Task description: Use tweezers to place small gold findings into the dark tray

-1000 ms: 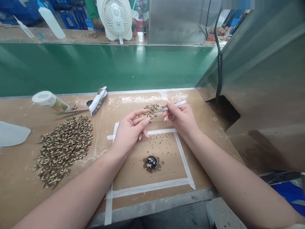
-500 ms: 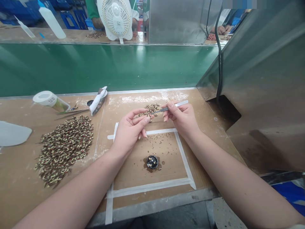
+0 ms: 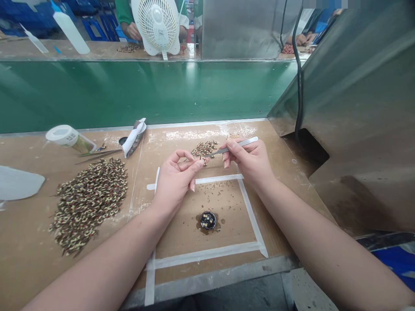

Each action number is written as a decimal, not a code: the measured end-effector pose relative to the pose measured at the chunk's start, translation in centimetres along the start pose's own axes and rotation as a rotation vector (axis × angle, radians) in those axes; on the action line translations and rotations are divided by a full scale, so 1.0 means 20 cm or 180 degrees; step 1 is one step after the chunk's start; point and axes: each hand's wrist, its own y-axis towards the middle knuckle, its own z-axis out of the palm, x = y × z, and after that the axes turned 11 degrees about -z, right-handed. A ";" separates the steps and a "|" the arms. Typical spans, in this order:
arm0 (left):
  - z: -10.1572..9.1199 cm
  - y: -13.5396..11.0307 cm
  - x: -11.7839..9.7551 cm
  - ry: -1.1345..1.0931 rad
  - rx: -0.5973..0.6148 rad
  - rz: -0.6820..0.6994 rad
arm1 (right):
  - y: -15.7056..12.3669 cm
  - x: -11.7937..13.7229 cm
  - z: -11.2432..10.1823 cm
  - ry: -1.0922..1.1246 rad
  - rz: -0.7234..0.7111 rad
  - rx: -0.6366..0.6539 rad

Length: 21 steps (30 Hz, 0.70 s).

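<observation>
In my right hand (image 3: 247,159) I grip metal tweezers (image 3: 236,145), their tip pointing left toward my left fingertips. My left hand (image 3: 178,172) is closed in a pinch on a small brown and cream piece (image 3: 205,161), tiny and partly covered by thumb and finger. Just beyond the hands lies a small heap of similar pieces (image 3: 203,148). Below them, inside a white tape frame (image 3: 223,249), sits a small round black dish (image 3: 208,220) of dark liquid with several pale bits in it.
A large pile of small pieces (image 3: 89,201) spreads at left. Behind it are a clear jar (image 3: 69,138), another pair of tweezers (image 3: 97,155) and a white packet (image 3: 134,137). A metal housing (image 3: 356,151) slopes at right. Beyond the green belt (image 3: 162,90), a fan (image 3: 157,26) stands near co-workers' hands.
My left fingers have curled in slightly; the tweezers stay close to the pinched piece. Across the belt, a co-worker's hand has come into view beside the fan.
</observation>
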 end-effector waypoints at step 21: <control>-0.01 0.00 -0.02 0.0267 0.0000 0.0179 | -0.02 0.00 0.02 0.0147 -0.0091 -0.0322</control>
